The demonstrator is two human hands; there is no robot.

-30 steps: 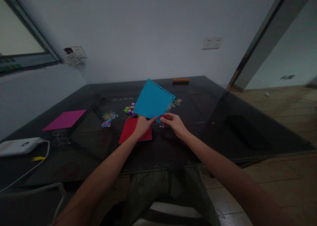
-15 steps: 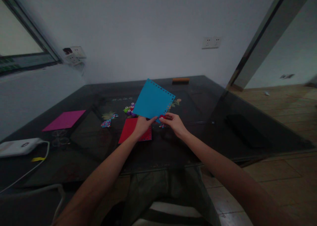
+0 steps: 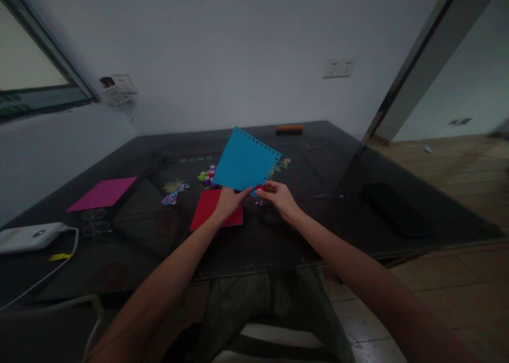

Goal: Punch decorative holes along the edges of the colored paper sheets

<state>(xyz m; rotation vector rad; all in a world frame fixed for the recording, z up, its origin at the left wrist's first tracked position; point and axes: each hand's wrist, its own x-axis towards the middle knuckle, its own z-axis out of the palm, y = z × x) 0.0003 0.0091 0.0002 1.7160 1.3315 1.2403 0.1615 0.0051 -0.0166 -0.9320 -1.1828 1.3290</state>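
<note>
A blue sheet (image 3: pixel 247 159) with a row of punched holes along one edge is held up, tilted, above the table. My left hand (image 3: pixel 229 200) grips its lower edge, thumb on the front. At the sheet's lower right corner my right hand (image 3: pixel 279 197) is closed, pinching a small red object (image 3: pixel 260 188) whose kind I cannot make out. Below my left hand a red sheet (image 3: pixel 204 209), also with punched holes, lies on the table, partly covered by the hand. Several green, purple and red toy figures with eyes (image 3: pixel 207 176) stand just left of the blue sheet.
On the dark table (image 3: pixel 318 236), a magenta sheet (image 3: pixel 105 193), small patterned pieces (image 3: pixel 170 198) and a white device with a cable (image 3: pixel 34 237) lie to the left. A black flat case (image 3: pixel 395 209) lies at right, an orange-brown bar (image 3: pixel 289 128) at the back.
Almost nothing differs. The view has shifted very slightly; both hands keep their hold on the blue sheet and the small red object.
</note>
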